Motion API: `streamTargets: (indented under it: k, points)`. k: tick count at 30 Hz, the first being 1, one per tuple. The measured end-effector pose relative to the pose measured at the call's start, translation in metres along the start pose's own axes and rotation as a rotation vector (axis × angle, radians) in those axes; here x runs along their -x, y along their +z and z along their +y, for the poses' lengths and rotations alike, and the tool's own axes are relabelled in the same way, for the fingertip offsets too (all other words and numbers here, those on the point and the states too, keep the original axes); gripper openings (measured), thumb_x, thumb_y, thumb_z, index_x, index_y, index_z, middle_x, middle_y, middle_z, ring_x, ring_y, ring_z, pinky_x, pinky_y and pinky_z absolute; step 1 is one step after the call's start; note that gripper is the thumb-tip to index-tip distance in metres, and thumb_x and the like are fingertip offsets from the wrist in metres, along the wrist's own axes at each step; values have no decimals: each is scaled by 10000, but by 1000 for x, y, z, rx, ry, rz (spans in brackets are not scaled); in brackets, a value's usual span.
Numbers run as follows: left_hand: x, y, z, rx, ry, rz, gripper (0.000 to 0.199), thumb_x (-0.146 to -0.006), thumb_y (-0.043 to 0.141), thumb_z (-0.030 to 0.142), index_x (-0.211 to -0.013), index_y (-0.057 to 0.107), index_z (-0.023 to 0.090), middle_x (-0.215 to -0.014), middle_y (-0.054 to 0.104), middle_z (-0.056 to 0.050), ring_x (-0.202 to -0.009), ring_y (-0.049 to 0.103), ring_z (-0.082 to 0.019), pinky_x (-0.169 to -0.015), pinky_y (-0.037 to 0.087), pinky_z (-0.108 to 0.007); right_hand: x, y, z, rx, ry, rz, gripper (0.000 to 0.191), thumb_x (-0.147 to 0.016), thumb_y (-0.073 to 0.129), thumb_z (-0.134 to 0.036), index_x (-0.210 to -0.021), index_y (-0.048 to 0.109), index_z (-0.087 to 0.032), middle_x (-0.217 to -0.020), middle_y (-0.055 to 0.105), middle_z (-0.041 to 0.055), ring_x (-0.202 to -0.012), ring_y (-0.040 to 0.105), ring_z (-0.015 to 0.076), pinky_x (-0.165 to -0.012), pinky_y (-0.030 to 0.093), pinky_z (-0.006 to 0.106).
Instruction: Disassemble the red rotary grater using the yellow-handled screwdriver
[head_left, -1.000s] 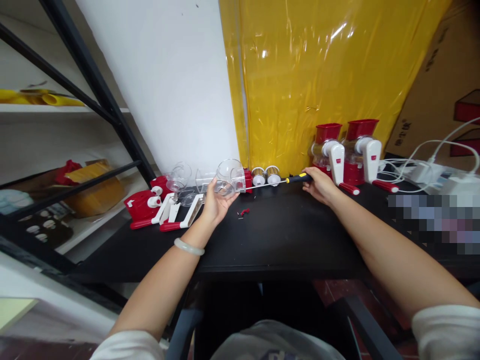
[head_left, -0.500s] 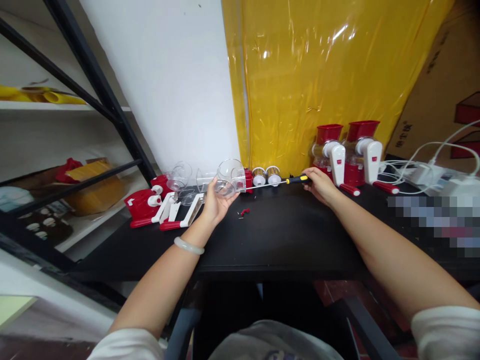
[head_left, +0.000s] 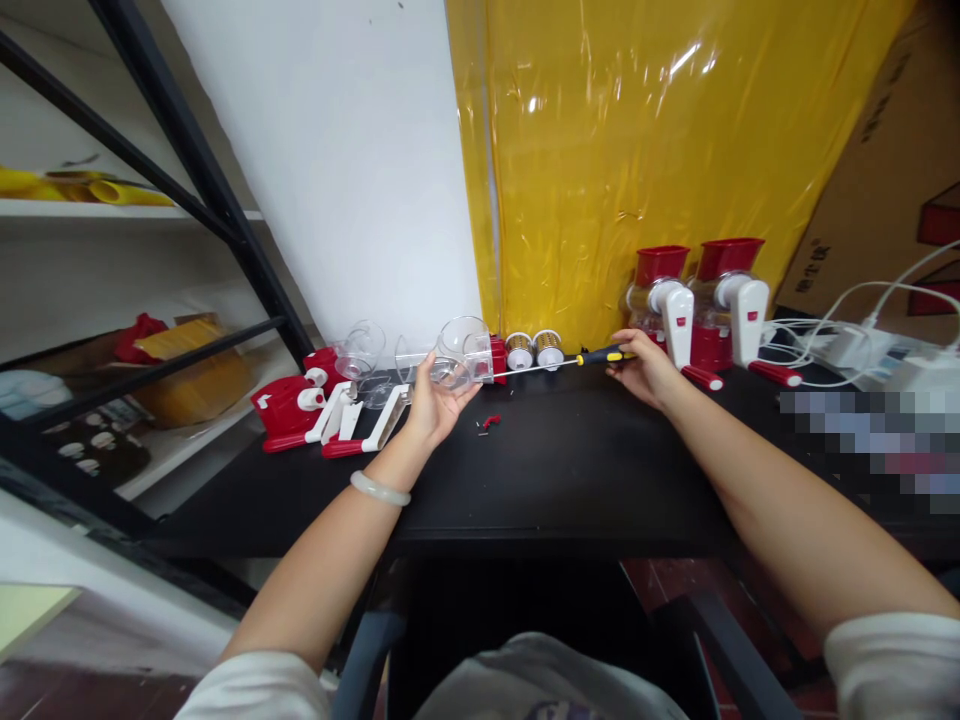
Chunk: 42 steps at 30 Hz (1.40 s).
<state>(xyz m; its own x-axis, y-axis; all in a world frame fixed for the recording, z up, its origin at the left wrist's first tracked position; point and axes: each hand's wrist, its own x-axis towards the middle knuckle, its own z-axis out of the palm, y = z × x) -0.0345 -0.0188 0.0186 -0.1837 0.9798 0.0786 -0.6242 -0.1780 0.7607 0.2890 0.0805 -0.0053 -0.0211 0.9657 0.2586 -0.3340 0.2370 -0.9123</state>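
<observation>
Screwdriver (head_left: 596,357) held handle-end in right hand (head_left: 643,372), clear housing (head_left: 461,355) gripped in left hand (head_left: 436,408)

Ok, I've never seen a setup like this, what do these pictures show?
There's no robot; every picture comes from one camera worn on a person's head, looking forward and down. The left hand holds a clear plastic grater housing with a red end. The right hand holds a yellow-and-black screwdriver, its shaft pointing toward that red end. On the black table are a small red piece, two grater drums and, at left, red-and-white cranks. Two rotary graters stand at right.
</observation>
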Motion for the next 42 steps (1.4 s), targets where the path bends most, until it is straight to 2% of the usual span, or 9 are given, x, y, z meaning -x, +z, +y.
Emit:
streamTargets:
  k: [4,9,18,20,25,30,35,38,42]
  points:
    - [-1,-1,0,5,-6,-12,363,-857,660,476,-1104,597,218,-1081,703,-122,-942,721,-241,-752,625,-323,2,0,-4,-117,58,-85,182,-711,659,-366,-830,576,-257,-752,642,14,-690,619,187,-598,523,320]
    - [-3,-3,-1,-5,4,14,364,-851,677,470,-1103,599,218,-1068,704,-112,-945,723,-231,-759,626,-316,-2,0,4,241,43,24,411,-794,657,-625,-718,571,-231,-458,400,-33,-414,353,122,-416,297,267]
    - [-1,-1,-1,-12,-14,0,331,-876,651,469,-1090,598,222,-1093,704,-115,-929,733,-226,-750,627,-324,3,2,-4,-164,47,-98,217,-631,669,-218,-779,516,-259,-783,675,-11,-758,646,184,-658,548,324]
    - [-2,-1,0,-15,-13,9,337,-869,659,470,-1087,601,219,-1078,707,-112,-917,733,-221,-751,625,-316,3,1,-3,-86,80,-79,153,-721,655,-334,-799,549,-256,-721,684,12,-668,648,199,-596,534,333]
    - [-3,-3,0,-25,-15,20,337,-870,661,476,-1079,601,219,-1059,710,-117,-896,735,-220,-753,628,-317,-2,-2,7,431,-17,51,468,-806,636,-677,-702,548,-230,-410,449,-31,-348,401,122,-379,299,258]
    - [-1,-3,1,-20,-22,10,286,-917,590,451,-1069,605,209,-1068,709,-132,-905,739,-224,-729,632,-316,-1,1,5,295,-35,75,295,-738,728,-416,-652,516,-230,-472,450,-40,-409,392,101,-379,274,220]
    - [0,-2,2,2,-29,-15,293,-909,597,458,-1057,608,206,-1080,709,-137,-911,740,-224,-731,630,-312,2,7,-4,-23,-44,16,162,-641,669,-287,-750,556,-249,-693,535,-26,-610,530,130,-503,459,234]
    - [-1,-2,2,8,-32,-11,300,-888,626,459,-1048,601,206,-1082,709,-134,-917,740,-226,-737,631,-316,1,9,-4,-66,-67,46,240,-743,666,-455,-727,564,-238,-699,560,-4,-600,541,136,-503,471,251]
    - [-2,-3,2,-5,-21,-1,311,-887,627,453,-1081,590,213,-1100,706,-131,-926,738,-226,-740,631,-320,-2,3,1,294,-34,102,560,-846,502,-769,-688,546,-234,-489,478,-4,-422,461,145,-397,373,270]
